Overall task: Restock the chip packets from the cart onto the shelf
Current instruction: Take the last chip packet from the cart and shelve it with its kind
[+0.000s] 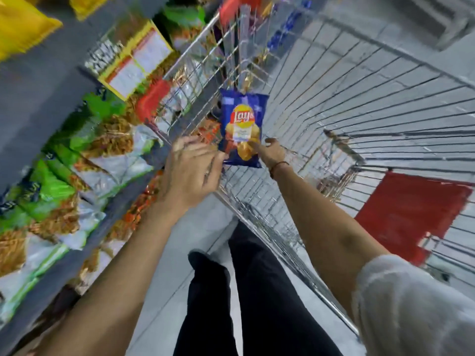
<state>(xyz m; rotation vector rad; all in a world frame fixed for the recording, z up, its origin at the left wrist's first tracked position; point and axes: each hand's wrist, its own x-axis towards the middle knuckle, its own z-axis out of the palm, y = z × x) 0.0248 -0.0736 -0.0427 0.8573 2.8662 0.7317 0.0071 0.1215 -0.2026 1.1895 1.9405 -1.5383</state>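
Observation:
A blue Lay's chip packet (241,127) is held upright over the near left corner of the wire cart (334,129). My right hand (271,152) pinches its lower right edge from inside the cart. My left hand (191,168) is spread open just left of the packet, its fingertips at or touching the lower left corner. The grey shelf (36,104) runs along the left, its rows filled with green and white snack bags (77,160). The image is motion-blurred.
Yellow bags (20,27) sit on the upper shelf and a yellow box (133,60) on the row below. Red plastic corner guards (151,100) cap the cart rim; a red child-seat flap (408,214) lies at its right. My dark trouser legs (246,291) stand between shelf and cart.

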